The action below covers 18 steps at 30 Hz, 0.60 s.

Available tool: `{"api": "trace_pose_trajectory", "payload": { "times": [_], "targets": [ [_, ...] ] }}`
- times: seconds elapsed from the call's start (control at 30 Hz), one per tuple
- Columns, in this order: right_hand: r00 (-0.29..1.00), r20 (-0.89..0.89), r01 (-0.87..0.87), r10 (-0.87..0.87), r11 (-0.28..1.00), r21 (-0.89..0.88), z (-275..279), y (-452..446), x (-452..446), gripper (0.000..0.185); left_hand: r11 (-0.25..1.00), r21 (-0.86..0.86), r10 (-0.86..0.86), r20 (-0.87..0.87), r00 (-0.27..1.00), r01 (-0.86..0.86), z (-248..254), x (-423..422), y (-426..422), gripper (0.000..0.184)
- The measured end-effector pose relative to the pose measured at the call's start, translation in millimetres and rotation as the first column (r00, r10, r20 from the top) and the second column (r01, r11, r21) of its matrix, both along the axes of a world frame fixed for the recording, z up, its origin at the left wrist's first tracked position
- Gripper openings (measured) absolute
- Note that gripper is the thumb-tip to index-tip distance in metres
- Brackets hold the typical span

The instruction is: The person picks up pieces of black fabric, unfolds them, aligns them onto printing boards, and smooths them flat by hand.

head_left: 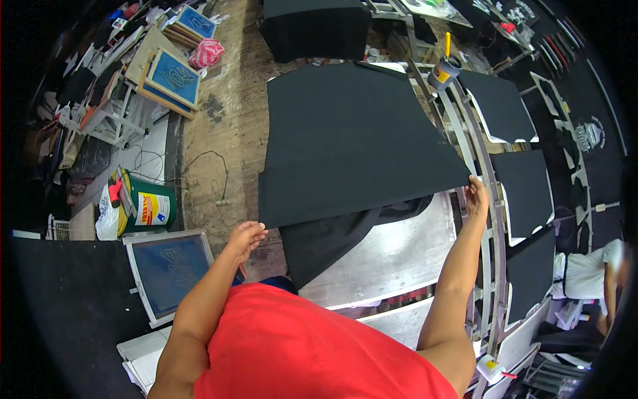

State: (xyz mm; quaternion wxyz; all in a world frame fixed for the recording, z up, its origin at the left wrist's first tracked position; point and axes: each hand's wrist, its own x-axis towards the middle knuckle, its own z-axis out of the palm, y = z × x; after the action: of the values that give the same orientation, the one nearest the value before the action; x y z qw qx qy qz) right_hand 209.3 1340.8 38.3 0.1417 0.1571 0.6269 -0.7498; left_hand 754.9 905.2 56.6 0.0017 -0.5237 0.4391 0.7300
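A large piece of black fabric (352, 139) is stretched out in front of me over a pale board (392, 253). My left hand (248, 241) pinches its near left corner. At the near right corner, my right hand (476, 197) has its fingers closed on the same fabric. The near edge runs fairly straight between my two hands. Below that edge, a darker fold of cloth hangs over the left part of the board. The board's bare, whitish surface shows at the right.
Metal rails (488, 266) run along the right, beside black-covered boards (525, 193). A dark tub (444, 72) stands on the rails. At left are a framed screen (169, 272) and a green bucket (156, 205). A co-worker (591, 269) is at far right.
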Motion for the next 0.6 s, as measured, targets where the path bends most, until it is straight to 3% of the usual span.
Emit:
{"api": "trace_pose_trajectory", "payload": {
  "times": [0.6],
  "targets": [
    [0.999,0.025,0.043,-0.044,0.999,0.003,4.0,2.0,8.6,0.02,1.0,-0.005,-0.018,0.017,1.0,0.018,-4.5,3.9,4.1,0.019]
  ]
}}
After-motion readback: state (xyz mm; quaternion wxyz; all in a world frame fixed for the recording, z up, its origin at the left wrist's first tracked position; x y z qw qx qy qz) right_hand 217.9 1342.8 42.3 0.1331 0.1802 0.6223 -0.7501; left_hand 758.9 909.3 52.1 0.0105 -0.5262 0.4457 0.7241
